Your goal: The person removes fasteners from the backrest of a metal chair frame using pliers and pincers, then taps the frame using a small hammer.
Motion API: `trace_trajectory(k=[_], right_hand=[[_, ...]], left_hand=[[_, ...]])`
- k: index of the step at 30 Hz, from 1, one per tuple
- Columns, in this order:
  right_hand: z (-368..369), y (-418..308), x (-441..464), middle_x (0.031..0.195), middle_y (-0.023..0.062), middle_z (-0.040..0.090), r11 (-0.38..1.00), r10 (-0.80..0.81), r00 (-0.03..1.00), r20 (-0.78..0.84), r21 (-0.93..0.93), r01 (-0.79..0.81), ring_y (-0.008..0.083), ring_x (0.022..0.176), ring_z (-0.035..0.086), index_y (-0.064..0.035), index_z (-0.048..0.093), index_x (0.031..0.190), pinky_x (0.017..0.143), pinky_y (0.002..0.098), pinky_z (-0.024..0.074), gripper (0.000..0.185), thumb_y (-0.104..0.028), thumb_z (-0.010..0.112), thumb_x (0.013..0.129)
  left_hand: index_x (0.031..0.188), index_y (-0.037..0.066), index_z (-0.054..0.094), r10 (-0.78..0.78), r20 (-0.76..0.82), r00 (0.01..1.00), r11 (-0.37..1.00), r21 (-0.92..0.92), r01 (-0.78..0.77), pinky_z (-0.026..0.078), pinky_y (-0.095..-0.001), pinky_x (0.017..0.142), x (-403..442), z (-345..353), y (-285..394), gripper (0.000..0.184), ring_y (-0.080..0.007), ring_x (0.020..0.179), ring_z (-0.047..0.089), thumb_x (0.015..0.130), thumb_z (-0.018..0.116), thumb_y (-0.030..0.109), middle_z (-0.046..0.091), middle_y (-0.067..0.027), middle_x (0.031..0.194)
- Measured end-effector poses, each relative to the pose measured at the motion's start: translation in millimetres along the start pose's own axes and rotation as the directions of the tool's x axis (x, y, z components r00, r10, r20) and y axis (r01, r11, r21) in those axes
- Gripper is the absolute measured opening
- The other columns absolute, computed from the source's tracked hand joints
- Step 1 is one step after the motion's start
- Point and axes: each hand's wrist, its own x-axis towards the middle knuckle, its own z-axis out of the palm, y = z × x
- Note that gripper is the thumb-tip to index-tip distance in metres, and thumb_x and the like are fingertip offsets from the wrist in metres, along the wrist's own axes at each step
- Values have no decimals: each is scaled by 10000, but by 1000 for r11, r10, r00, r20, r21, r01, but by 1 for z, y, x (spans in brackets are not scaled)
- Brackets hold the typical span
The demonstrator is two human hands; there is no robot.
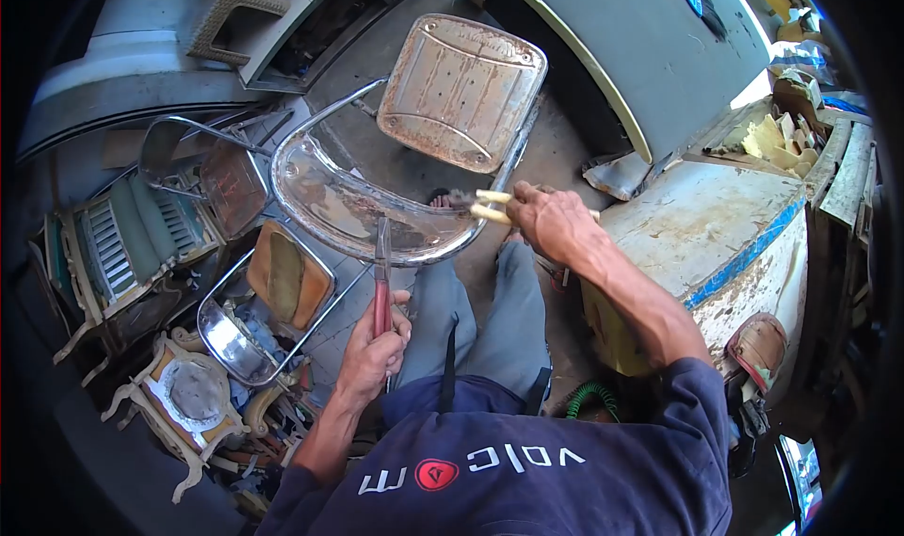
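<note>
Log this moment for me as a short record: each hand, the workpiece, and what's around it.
Left hand: grip closed around a red-handled tool, metal end pointing away from the body
Right hand: grip closed on pale yellow handles; tool type unclear
Workpiece: metal chair, rusted, in front of the person's legs
Tool contact with chair: cannot tell
Left side: carved stool, padded brown seat
Right side: green coiled hose

A navy shirt point(584, 498) bears white lettering point(513, 458) and a round red emblem point(437, 475); the trousers point(521, 315) are grey.
</note>
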Motion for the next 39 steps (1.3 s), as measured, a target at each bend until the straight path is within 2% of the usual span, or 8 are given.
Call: trace_trajectory(k=[6,8,12,22,26,28,32,39], right_hand=[[-26,-15,28,1040,158,701,993,-105,979,-176,-73,94,386,875,720,-55,654,1072,745,491,580,168,-104,571,935],[-47,-36,33,1077,139,688,917,73,868,490,-376,135,381,876,729,-79,660,1104,732,484,586,184,-120,584,941],[-30,-39,33,1078,81,683,979,70,997,-19,-190,-73,297,904,729,-170,726,1138,723,442,596,228,-133,554,994],[-35,-73,34,1107,80,666,852,404,838,368,-484,-199,322,884,727,-156,730,1141,776,456,594,229,-147,580,967],[-24,-70,27,1086,90,654,925,311,939,-148,-183,-334,314,862,735,-138,719,1164,760,476,592,253,-132,537,988],[-18,-68,22,1168,131,641,860,456,799,392,-426,-281,369,952,703,-104,640,1137,788,474,585,224,-80,586,921],[-37,-79,24,1126,104,637,863,426,890,-165,-220,-454,323,896,721,-135,677,1193,743,476,595,253,-167,499,1015],[-40,-83,19,1126,163,596,908,389,921,35,-186,-376,399,918,675,-111,570,1178,736,526,557,248,-65,567,934]], left_hand=[[1526,-1,404,43,21,999,999,20,-43,366,-188,469,15,-25,13,714,-35,583,437,826,542,-24,564,-17,944],[1529,1,412,33,66,997,997,68,-38,372,-187,483,24,-37,25,709,-32,596,445,834,550,-22,568,-15,951],[1513,-13,439,27,141,990,993,109,-43,375,-197,499,44,-55,45,695,-42,591,435,828,556,21,563,-24,937],[1475,-10,505,6,229,973,913,396,-99,421,-231,656,98,-111,101,632,-61,728,489,853,589,60,526,15,836],[1468,-15,509,36,212,977,894,430,-126,410,-224,628,108,-118,110,621,-55,697,479,856,584,56,515,23,812],[1462,-12,516,18,195,981,918,384,-93,414,-227,624,113,-119,110,615,-56,689,480,856,588,59,520,27,807],[1454,-10,522,21,200,980,890,442,-109,415,-227,628,117,-123,105,603,-56,694,480,860,593,59,522,28,806],[1455,8,516,133,226,965,943,271,-194,390,-212,548,128,-127,96,586,-42,622,463,874,584,33,513,29,818]])
